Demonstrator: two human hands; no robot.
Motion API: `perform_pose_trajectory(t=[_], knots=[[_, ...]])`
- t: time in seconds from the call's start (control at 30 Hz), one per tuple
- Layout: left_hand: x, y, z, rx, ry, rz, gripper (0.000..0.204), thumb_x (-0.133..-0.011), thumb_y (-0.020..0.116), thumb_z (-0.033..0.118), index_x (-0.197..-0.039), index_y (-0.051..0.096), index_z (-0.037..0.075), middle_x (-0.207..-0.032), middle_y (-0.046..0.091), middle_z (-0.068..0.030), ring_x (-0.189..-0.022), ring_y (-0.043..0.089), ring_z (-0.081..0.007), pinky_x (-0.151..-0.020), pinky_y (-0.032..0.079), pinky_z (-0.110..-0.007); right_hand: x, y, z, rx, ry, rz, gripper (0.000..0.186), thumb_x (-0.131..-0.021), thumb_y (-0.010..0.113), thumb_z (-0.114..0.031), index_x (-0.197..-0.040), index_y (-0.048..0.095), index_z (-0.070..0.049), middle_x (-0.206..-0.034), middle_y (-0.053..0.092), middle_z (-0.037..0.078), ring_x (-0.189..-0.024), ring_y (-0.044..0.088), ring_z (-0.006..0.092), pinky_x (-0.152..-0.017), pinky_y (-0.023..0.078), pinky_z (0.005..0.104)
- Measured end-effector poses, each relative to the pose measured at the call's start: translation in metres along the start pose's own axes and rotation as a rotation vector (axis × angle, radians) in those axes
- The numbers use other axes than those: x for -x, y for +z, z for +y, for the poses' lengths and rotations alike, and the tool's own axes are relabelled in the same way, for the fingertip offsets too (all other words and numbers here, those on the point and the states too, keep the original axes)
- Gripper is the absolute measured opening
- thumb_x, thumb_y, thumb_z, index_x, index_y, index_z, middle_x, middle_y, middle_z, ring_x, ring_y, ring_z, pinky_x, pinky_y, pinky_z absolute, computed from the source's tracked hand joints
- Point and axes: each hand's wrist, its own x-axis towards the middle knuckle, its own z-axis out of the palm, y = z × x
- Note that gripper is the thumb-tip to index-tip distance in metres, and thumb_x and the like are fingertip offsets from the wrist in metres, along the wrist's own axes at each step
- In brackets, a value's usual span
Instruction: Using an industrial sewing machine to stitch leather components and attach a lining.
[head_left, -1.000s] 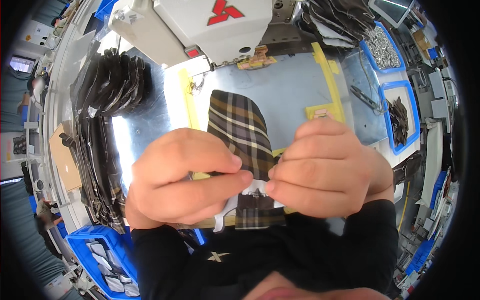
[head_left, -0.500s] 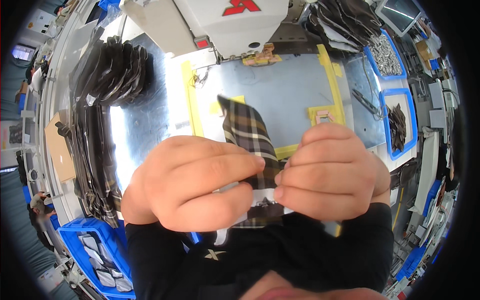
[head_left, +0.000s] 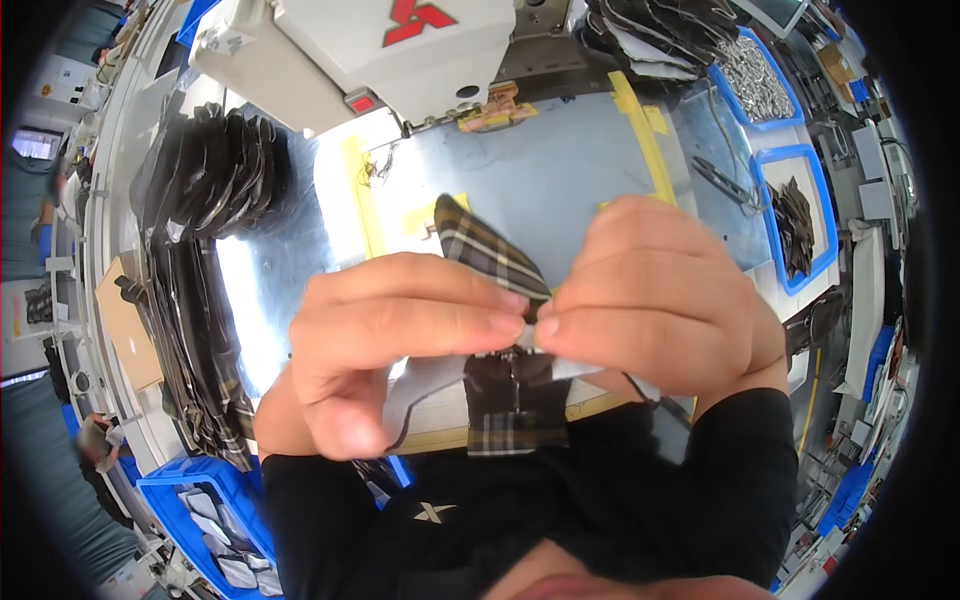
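Both my hands meet at the middle of a sewn plaid fabric piece (head_left: 485, 250) in brown, black and cream. My left hand (head_left: 390, 320) grips it from the left, its fingertips pressed at the fold and one digit hanging lower. On the right, my right hand (head_left: 665, 310) pinches the same spot, fingers curled. The piece's pointed end sticks up beyond the fingers. Below them hangs a dark strip with a plaid end (head_left: 517, 432), and pale grey lining (head_left: 428, 388) spreads to its left. My fingers partly hide the pinched fold.
A white sewing machine (head_left: 390, 50) stands ahead, over a metal plate (head_left: 540, 165) edged with yellow tape (head_left: 640, 130). Dark fabric pieces (head_left: 205, 175) are stacked at left. Blue-rimmed trays (head_left: 830, 235) stand at right, a blue crate (head_left: 170, 490) at lower left.
My left hand's fingers have spread and lifted, and both hands' fingertips have come together. The dark strip and pale lining below now show more. The view has shifted slightly.
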Motion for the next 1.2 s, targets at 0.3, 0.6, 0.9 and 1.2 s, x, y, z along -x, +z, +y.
perform_pose_trajectory(t=[0.3, 0.6, 0.9, 1.2], knots=[[0.001, 0.006, -0.004, -0.271, 0.196, 0.000, 0.019, -0.083, 0.081, 0.002, -0.102, 0.078, -0.002, -0.106, 0.077, -0.0175, -0.094, 0.078, -0.0315, -0.076, 0.064, -0.035, 0.006, 0.004, -0.005, 0.183, -0.154, -0.035, 0.017, -0.084, 0.079, -0.006, -0.101, 0.075, -0.008, -0.097, 0.074, 0.005, -0.078, 0.068, 0.0210, -0.069, 0.056, 0.0352], [0.002, 0.004, -0.005, -0.336, 0.201, -0.003, 0.018, -0.093, 0.077, 0.013, -0.103, 0.078, -0.001, -0.101, 0.077, -0.0169, -0.089, 0.078, -0.0307, -0.069, 0.062, -0.034, 0.002, -0.002, -0.005, 0.172, -0.187, -0.113, 0.018, -0.083, 0.080, -0.007, -0.099, 0.074, -0.011, -0.100, 0.075, 0.003, -0.082, 0.068, 0.0194, -0.070, 0.054, 0.0338], [0.004, 0.000, -0.022, -0.314, 0.088, 0.067, 0.017, -0.090, 0.081, 0.015, -0.100, 0.078, 0.003, -0.090, 0.077, -0.0112, -0.078, 0.074, -0.0245, -0.069, 0.049, -0.035, 0.004, 0.009, 0.021, 0.015, -0.053, -0.061, 0.020, -0.083, 0.078, -0.018, -0.093, 0.073, -0.002, -0.088, 0.071, 0.008, -0.072, 0.068, 0.0231, -0.062, 0.053, 0.0363], [-0.010, 0.031, -0.091, 0.005, -0.976, 0.258, 0.045, -0.093, 0.081, 0.010, -0.129, 0.063, -0.009, -0.092, 0.077, -0.0099, -0.079, 0.071, -0.0129, -0.071, 0.058, -0.031, 0.029, 0.020, 0.108, 0.045, 1.042, -0.225, 0.030, -0.093, 0.072, -0.023, -0.100, 0.072, 0.006, -0.082, 0.070, 0.023, -0.080, 0.069, 0.0430, -0.071, 0.054, 0.0473]])
